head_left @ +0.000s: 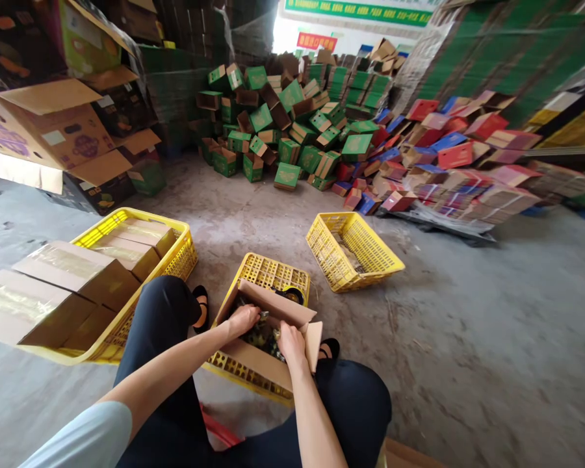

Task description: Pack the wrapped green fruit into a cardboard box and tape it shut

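An open cardboard box (277, 303) sits between my knees on an upturned yellow plastic crate (268, 266). Inside it lie small dark, shiny packets (259, 336) with yellowish markings; their contents are too small to tell. My left hand (244, 320) reaches in from the left, fingers closed on a packet whose glossy edge pokes out past them. On the right side of the box, my right hand (291, 340) is closed around the top of another shiny packet. A tape dispenser (294, 295) rests on the crate behind the box, partly hidden by a flap.
To my left, a large yellow crate (182, 242) holds several taped cartons (73, 266). Another yellow crate (358, 279) with some brownish items stands ahead on the right. Farther back are heaps of green boxes (287, 175) and red and blue boxes (455, 156); bigger cartons (63, 130) are stacked far left.
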`<move>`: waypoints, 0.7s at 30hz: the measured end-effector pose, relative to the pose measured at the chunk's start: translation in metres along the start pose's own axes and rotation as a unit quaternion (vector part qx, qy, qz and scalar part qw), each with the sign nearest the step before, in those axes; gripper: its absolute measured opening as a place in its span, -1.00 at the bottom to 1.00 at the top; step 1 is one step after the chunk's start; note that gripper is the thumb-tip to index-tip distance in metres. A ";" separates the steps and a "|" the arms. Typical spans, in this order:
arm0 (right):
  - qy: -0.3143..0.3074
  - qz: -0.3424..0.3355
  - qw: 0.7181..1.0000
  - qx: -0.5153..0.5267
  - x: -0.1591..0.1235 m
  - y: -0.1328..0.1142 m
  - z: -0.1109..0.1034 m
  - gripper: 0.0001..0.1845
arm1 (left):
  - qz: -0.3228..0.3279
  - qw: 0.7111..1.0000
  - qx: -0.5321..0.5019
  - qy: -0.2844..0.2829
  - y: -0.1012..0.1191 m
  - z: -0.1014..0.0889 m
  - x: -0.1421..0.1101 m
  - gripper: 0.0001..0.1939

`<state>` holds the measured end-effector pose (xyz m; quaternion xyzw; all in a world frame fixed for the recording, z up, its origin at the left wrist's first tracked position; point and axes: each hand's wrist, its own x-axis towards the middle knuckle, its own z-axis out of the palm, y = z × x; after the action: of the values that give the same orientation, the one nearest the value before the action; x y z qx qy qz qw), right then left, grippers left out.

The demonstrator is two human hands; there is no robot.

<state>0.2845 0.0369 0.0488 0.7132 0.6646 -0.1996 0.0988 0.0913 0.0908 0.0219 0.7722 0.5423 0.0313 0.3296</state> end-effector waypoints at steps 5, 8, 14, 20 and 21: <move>0.039 0.006 0.999 0.005 -0.007 -0.004 -0.002 -0.48 | -0.017 0.999 -0.016 0.029 -0.011 -0.006 -0.009 -0.76; 0.071 0.017 0.997 0.011 -0.013 -0.005 -0.014 -0.63 | -0.014 0.998 -0.039 0.043 -0.013 -0.010 -0.012 -0.77; 0.077 0.007 0.997 0.012 -0.022 0.008 -0.040 -0.61 | -0.018 0.995 -0.093 0.029 -0.013 -0.006 -0.013 -0.73; -0.070 -0.017 0.997 -0.009 -0.016 0.001 -0.019 -0.78 | -0.053 0.998 -0.015 0.041 -0.011 0.000 -0.023 -0.77; -0.094 -0.024 0.995 -0.010 -0.014 -0.002 -0.014 -0.73 | -0.052 0.998 0.003 0.043 -0.010 -0.001 -0.026 -0.70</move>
<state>0.2841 0.0305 0.0671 0.6743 0.6713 -0.2610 0.1630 0.0727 0.0708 0.0251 0.7418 0.5958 0.0458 0.3044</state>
